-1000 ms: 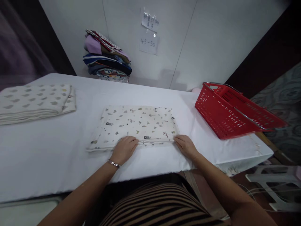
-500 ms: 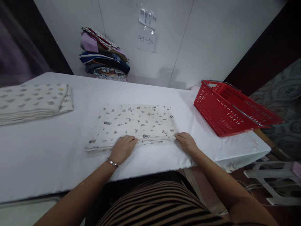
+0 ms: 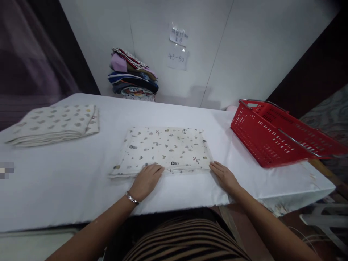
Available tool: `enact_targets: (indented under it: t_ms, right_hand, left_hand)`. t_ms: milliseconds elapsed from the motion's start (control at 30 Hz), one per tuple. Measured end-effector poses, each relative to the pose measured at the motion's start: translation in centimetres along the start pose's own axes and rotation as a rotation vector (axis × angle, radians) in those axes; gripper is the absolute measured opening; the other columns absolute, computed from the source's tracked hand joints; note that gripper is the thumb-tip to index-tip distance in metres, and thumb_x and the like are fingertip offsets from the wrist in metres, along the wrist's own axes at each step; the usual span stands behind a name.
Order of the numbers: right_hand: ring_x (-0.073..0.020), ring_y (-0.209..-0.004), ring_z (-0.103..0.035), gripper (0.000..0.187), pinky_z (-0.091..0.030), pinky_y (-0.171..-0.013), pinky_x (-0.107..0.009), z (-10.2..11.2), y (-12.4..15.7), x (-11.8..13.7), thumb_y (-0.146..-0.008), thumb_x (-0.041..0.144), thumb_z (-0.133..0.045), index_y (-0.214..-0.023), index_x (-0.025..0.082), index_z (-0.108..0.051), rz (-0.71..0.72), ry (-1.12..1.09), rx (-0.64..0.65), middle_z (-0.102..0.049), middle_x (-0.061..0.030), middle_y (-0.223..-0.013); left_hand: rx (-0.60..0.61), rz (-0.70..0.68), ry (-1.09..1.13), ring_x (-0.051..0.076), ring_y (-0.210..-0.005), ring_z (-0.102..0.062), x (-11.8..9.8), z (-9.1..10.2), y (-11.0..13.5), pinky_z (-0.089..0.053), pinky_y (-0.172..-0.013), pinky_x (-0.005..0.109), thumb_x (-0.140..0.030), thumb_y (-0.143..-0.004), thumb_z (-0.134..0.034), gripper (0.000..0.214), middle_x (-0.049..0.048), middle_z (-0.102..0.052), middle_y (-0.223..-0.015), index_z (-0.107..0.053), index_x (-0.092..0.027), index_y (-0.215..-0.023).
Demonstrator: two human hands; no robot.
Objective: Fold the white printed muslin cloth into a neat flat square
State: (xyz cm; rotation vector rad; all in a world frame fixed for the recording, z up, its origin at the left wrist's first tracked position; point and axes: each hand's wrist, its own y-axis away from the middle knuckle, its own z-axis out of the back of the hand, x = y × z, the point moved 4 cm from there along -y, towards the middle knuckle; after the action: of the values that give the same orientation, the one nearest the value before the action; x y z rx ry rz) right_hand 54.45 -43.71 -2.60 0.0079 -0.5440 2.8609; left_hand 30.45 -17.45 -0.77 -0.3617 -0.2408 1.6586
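Note:
A white folded cloth (image 3: 165, 146) with small grey and brown prints lies flat in front of me, its layered edge toward my body. My left hand (image 3: 146, 181), a bracelet on its wrist, rests over that near edge, left of its middle, with fingers stretched flat. At the cloth's near right corner lies my right hand (image 3: 223, 177), its fingers straight, tips touching the side edge. Neither hand grips the fabric.
Another folded cloth (image 3: 59, 121) with grey shapes lies on the white-covered table (image 3: 67, 181) at left. A red basket (image 3: 272, 136) stands at right. Stacked folded fabrics (image 3: 133, 78) are at the back, by a wall with paper signs (image 3: 177, 58). A stool (image 3: 323, 217) is lower right.
The view has shifted left and slightly upward, so everything appears farther right and lower. The right hand's fingers are straighter at the corner. The folded cloth stays in place.

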Motion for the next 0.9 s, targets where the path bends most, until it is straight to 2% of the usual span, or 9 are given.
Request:
enact_targets:
  t_ms: [100,200,333,433,567,667,733,800,900]
  right_hand:
    - [-0.0278,-0.130,-0.037,0.047,-0.041,-0.098,-0.051,0.5,-1.0,1.3,-0.085,0.010,-0.041,-0.131,0.020,-0.049,-0.046,-0.012,-0.021,-0.051,-0.0091,-0.133]
    - [-0.0277,-0.135,-0.027,0.046,-0.031,-0.104,-0.056,0.4,-4.0,4.9,-0.089,0.019,-0.043,-0.135,0.020,-0.042,-0.016,-0.041,-0.031,-0.044,-0.0099,-0.139]
    - [-0.0271,-0.139,-0.017,0.054,-0.020,-0.109,-0.055,-2.0,-7.9,10.3,-0.090,0.038,-0.045,-0.140,0.019,-0.035,0.057,-0.071,0.103,-0.030,-0.0107,-0.147]
    - [-0.0261,-0.139,-0.016,0.062,-0.018,-0.110,-0.053,-3.9,-8.5,12.1,-0.090,0.047,-0.041,-0.144,0.018,-0.027,0.097,-0.103,0.233,-0.025,-0.0106,-0.149]
    - [-0.0241,-0.139,-0.015,0.061,-0.016,-0.111,-0.051,-4.4,-7.7,12.1,-0.092,0.045,-0.039,-0.145,0.020,-0.023,0.091,-0.161,0.270,-0.022,-0.0087,-0.150]
    - [-0.0239,-0.139,-0.017,0.059,-0.016,-0.111,-0.051,-3.9,-7.8,12.0,-0.092,0.045,-0.038,-0.145,0.023,-0.024,0.058,-0.238,0.295,-0.024,-0.0075,-0.150]
    - [-0.0231,-0.139,-0.019,0.057,-0.017,-0.111,-0.051,-3.7,-8.6,11.7,-0.093,0.046,-0.035,-0.144,0.025,-0.025,0.020,-0.306,0.320,-0.025,-0.0064,-0.149]
    - [-0.0225,-0.139,-0.018,0.054,-0.018,-0.110,-0.050,-3.5,-10.0,10.4,-0.094,0.047,-0.031,-0.144,0.027,-0.027,-0.042,-0.335,0.331,-0.025,-0.0053,-0.150]
    - [-0.0250,-0.139,-0.014,0.056,-0.016,-0.110,-0.050,-4.0,-12.1,6.3,-0.093,0.049,-0.028,-0.143,0.024,-0.031,-0.215,-0.226,0.322,-0.022,-0.0067,-0.151]
  left_hand:
    - [-0.065,0.042,0.047,0.019,-0.097,-0.057,0.6,0.8,0.0,-0.045,-0.085,0.037,-0.027,-0.091,-0.042,0.024,0.0051,-0.066,-0.105,-0.062,-0.020,-0.101]
    - [-0.090,0.103,0.067,0.021,-0.108,-0.054,0.8,0.9,-1.3,-0.042,-0.095,0.041,-0.033,-0.092,-0.039,0.029,0.0067,-0.063,-0.115,-0.062,-0.020,-0.105]
    - [0.017,0.162,0.017,0.027,-0.130,-0.036,0.5,-0.7,-2.7,-0.028,-0.106,0.050,-0.048,-0.089,-0.040,0.047,0.0093,-0.046,-0.138,-0.052,-0.020,-0.125]
    - [0.108,0.181,-0.008,0.028,-0.135,-0.027,0.4,-2.3,-2.4,-0.020,-0.109,0.054,-0.059,-0.086,-0.036,0.061,0.0091,-0.035,-0.146,-0.044,-0.022,-0.134]
    - [0.167,0.214,0.039,0.027,-0.137,-0.023,0.4,-2.6,-1.6,-0.015,-0.110,0.053,-0.064,-0.084,-0.031,0.065,0.0071,-0.032,-0.148,-0.041,-0.025,-0.136]
    - [0.233,0.258,0.119,0.025,-0.136,-0.026,1.2,-1.5,-2.1,-0.022,-0.109,0.049,-0.063,-0.086,-0.028,0.062,0.0062,-0.034,-0.147,-0.044,-0.025,-0.133]
    - [0.240,0.329,0.117,0.025,-0.136,-0.027,2.9,-0.4,-2.7,-0.024,-0.108,0.048,-0.061,-0.088,-0.027,0.060,0.0071,-0.034,-0.147,-0.045,-0.024,-0.132]
    - [0.213,0.440,0.032,0.026,-0.138,-0.022,5.6,0.6,-2.9,-0.020,-0.110,0.050,-0.059,-0.087,-0.030,0.061,0.0088,-0.031,-0.148,-0.044,-0.022,-0.133]
    - [0.248,0.635,-0.096,0.029,-0.139,-0.016,9.6,1.0,-2.3,-0.013,-0.110,0.054,-0.057,-0.086,-0.032,0.064,0.0107,-0.025,-0.150,-0.041,-0.018,-0.136]
